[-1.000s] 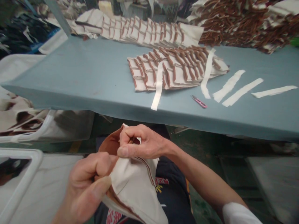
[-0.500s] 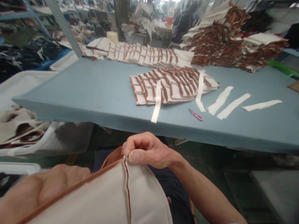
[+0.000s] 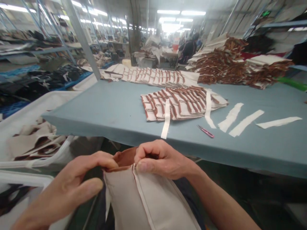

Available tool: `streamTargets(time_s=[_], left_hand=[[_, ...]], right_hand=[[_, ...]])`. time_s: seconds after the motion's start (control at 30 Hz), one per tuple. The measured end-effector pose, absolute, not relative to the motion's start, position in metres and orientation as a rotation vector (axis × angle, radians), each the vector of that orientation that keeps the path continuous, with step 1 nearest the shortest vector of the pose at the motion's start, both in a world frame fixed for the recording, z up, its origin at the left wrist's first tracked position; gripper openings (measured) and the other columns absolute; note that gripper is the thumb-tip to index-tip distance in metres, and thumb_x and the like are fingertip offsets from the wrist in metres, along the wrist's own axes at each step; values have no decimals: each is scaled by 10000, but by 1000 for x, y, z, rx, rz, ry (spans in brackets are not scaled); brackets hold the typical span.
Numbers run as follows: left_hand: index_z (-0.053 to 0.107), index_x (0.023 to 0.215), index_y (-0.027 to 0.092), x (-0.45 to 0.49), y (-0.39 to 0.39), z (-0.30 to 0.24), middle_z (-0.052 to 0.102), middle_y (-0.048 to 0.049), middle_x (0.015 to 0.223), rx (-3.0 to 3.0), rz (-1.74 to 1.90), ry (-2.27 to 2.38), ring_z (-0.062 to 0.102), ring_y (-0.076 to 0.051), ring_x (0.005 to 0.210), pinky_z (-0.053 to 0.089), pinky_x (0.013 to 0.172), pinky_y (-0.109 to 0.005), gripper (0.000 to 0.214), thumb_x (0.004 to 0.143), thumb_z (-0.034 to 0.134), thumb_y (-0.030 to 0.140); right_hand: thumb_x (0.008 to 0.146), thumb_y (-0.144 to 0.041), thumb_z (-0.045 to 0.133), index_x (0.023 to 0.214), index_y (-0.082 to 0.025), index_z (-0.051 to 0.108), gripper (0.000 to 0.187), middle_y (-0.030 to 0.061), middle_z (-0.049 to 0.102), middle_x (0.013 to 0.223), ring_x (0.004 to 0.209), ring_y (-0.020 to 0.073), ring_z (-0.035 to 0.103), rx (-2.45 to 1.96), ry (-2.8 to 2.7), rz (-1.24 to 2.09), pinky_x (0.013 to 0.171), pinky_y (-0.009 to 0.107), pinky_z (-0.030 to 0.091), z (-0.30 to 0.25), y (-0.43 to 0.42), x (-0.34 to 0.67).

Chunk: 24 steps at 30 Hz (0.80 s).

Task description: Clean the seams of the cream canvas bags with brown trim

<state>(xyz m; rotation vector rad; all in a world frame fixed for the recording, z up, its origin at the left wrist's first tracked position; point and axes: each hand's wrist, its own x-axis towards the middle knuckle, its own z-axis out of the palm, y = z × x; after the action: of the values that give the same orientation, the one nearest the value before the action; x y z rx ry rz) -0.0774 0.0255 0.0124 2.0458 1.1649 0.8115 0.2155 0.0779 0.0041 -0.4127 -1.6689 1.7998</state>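
Observation:
Both my hands hold a cream fabric piece with a brown lining and a raised centre seam, low in the view above my lap. My right hand is closed, pinching the top edge at the seam. My left hand grips the left corner of the same edge between thumb and curled fingers. The brown inner side shows between the two hands.
A blue-grey table lies ahead with a fanned batch of cream pieces with brown trim, loose cream strips, and small pink snips. Tall stacks stand at the back right. White bins with fabric sit at left.
The view has tilted up, showing more of the hall. The fabric has dropped lower and farther from the camera, and my left hand now shows gripping its corner.

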Motion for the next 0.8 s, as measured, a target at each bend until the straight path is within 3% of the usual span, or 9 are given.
streamTargets(time_s=[0.07, 0.2, 0.5, 0.73, 0.8], left_hand=[[840, 1011, 287, -58, 30, 24, 845, 63, 920, 2127, 755, 1124, 772, -141, 819, 546, 792, -157, 139, 942, 739, 352], [782, 840, 253, -17, 32, 40, 757, 93, 709, 2219, 786, 1027, 686, -83, 616, 491, 636, -145, 193, 931, 621, 196], [760, 780, 237, 0, 23, 35, 735, 98, 661, 2261, 754, 1042, 678, -64, 570, 474, 601, -133, 287, 974, 553, 196], [669, 743, 227, -5, 14, 12, 542, 63, 664, 1790, 840, 975, 517, -119, 603, 398, 562, -215, 325, 1041, 590, 330], [668, 737, 216, -6, 14, 5, 547, 48, 668, 1663, 852, 929, 498, -132, 617, 391, 565, -231, 351, 1043, 627, 384]], right_hand=[[1018, -516, 809, 843, -147, 674, 431, -24, 608, 810, 711, 93, 491, -348, -1735, 1738, 675, 217, 428, 6, 78, 213], [1062, -430, 772, 818, -158, 673, 378, -44, 587, 780, 693, 86, 488, -263, -1838, 1586, 708, 217, 448, 7, 75, 215], [1043, -330, 778, 858, -167, 665, 272, -56, 590, 788, 683, 83, 467, -415, -1918, 1456, 700, 218, 434, -2, 68, 233], [972, -619, 824, 818, -192, 600, 506, -57, 549, 747, 662, 91, 443, -396, -1739, 1743, 616, 227, 396, -8, 67, 223], [925, -640, 855, 814, -196, 596, 525, -63, 542, 730, 631, 86, 427, -423, -1725, 1793, 575, 228, 367, -9, 67, 221]])
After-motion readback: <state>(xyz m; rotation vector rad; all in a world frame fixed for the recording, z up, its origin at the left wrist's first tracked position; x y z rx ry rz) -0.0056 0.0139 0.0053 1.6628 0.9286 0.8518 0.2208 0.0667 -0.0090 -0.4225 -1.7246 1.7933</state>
